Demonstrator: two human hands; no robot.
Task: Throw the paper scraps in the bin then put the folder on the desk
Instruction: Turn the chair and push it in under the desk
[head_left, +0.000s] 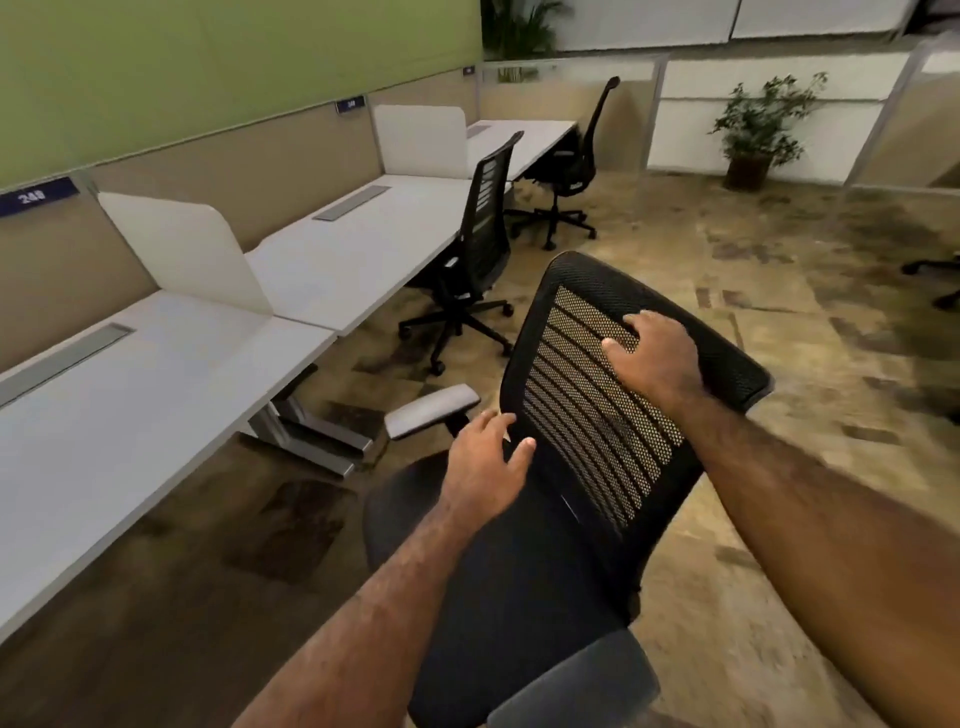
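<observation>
Nearest to us is the black office chair, its seat below our forearms and its mesh backrest tilted away to the right. Our left hand rests on the left edge of the backrest with fingers loosely spread, thumb on the mesh face; it lies against the frame rather than clamping it. Our right hand lies flat on the upper part of the mesh, fingers splayed and curled slightly over it; again contact without a firm grasp, and neither hand holds anything else. No paper scraps, bin or folder are visible, so we cannot say where they lie. The desk, the folder's destination, runs along the left, its white top bare where we see it, with a divider panel standing on it. We judge the step in hand to be moving the chair aside or turning it to clear the way. To do this well, we should close both hands on the rigid frame rather than push on the mesh, which will flex. Steer the wheeled base slowly, since it rolls freely on the carpet. Keep the grey armrest clear of the desk leg just beside it, and stop short of the second chair beyond.
</observation>
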